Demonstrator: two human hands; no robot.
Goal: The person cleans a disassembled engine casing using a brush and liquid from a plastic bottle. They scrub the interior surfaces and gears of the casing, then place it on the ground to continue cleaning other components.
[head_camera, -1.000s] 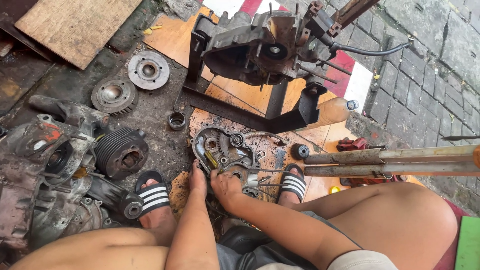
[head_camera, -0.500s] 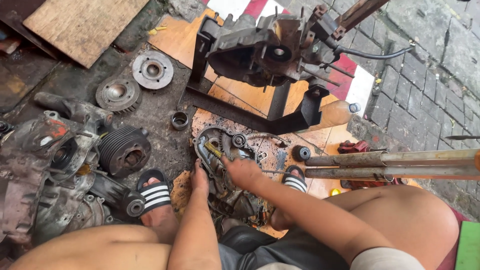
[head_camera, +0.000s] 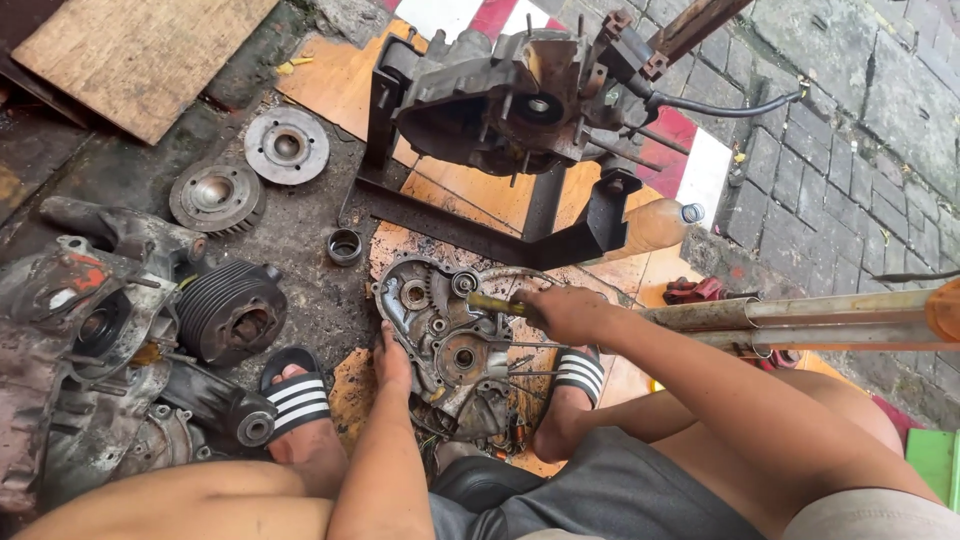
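On the engine cover (head_camera: 440, 335), a screwdriver (head_camera: 497, 303) is gripped by the right hand (head_camera: 565, 312). The cover's edge is pinned by flat left hand (head_camera: 390, 362) fingers. Fastener work judged underway; firm tip seating needed next.

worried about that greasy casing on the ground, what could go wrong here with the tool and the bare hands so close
The right hand holds a yellow-handled tool over the engine casing; if it slips, it might jab the left hand steadying the casing's edge. The casing lies loose on the ground and may shift. The sandalled foot sits close beside it, toes exposed.
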